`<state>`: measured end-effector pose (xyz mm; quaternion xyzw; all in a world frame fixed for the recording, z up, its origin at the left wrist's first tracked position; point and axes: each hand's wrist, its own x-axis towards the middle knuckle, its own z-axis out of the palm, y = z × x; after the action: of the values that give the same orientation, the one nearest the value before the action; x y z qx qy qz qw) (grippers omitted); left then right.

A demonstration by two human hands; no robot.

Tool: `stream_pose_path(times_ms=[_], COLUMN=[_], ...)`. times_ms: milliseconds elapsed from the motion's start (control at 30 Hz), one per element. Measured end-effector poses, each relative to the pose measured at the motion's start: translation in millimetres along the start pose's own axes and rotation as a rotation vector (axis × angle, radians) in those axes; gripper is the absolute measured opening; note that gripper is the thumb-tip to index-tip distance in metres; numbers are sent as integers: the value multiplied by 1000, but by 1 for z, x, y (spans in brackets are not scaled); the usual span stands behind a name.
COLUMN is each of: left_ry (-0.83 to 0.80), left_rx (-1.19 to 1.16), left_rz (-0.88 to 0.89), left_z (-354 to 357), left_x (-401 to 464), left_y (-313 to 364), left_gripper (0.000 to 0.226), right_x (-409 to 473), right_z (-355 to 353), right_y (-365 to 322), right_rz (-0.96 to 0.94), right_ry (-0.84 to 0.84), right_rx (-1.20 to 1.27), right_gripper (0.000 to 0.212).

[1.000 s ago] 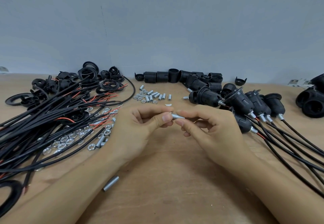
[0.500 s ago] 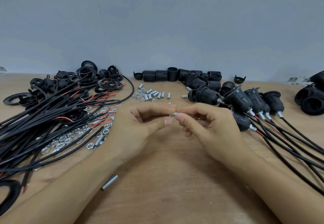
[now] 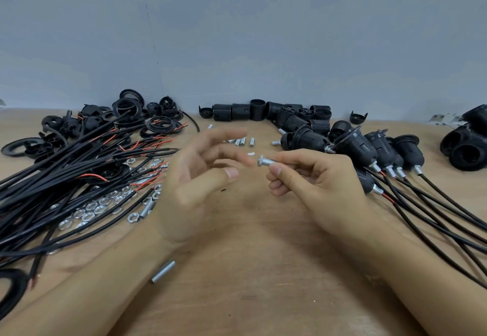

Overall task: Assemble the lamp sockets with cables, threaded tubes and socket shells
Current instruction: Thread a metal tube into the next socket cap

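Nothing readable here, honestly. No labels, brand names, numbers or signs show up on any of the parts, on the table, or on the wall behind it.

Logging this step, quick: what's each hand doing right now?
Left hand: open, fingers spread, holding nothing.
Right hand: pinching a threaded tube with nut.
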<state>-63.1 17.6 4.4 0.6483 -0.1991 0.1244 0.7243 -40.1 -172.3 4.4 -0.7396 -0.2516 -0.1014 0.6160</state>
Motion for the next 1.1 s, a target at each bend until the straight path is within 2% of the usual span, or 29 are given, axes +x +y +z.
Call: stream_pose_path(times_ms=[100,200,333,467,567,700,800,933,1100], left_ry=[-43,22,-31,23,-71,11,-72,-59,-156], left_rx=[49,37,95,133,169,95,152,161,258], left_rz=[-8,19,-1,12,3,31,9,27,49], left_z=[1,-1,1,1,4,0,3,0,2], left_x=[0,0,-1,-1,-2,-3,-3,-5,-6], left_y=[-1,0,1,0,0,1,1,-1,2], left_gripper=[59,50,56,53,62,52,63,47,59], right_x=[0,1,1,1,1,1,1,2,1], right_z=[1,0,-1,-1,0,-1,-1,-2,-1], right_y=[-1,0,1,1,2,1,2,5,8], right_rz=[3,16,34,33,33,34,34,33,32], right_ry=[-21,-18,-29,-37,-44,-34,-42,-34,-52], right_rx=[-8,8,10,2,-14,-11,-25,-34,-49], right_gripper=[25,21,21,21,19,19,19,15,15])
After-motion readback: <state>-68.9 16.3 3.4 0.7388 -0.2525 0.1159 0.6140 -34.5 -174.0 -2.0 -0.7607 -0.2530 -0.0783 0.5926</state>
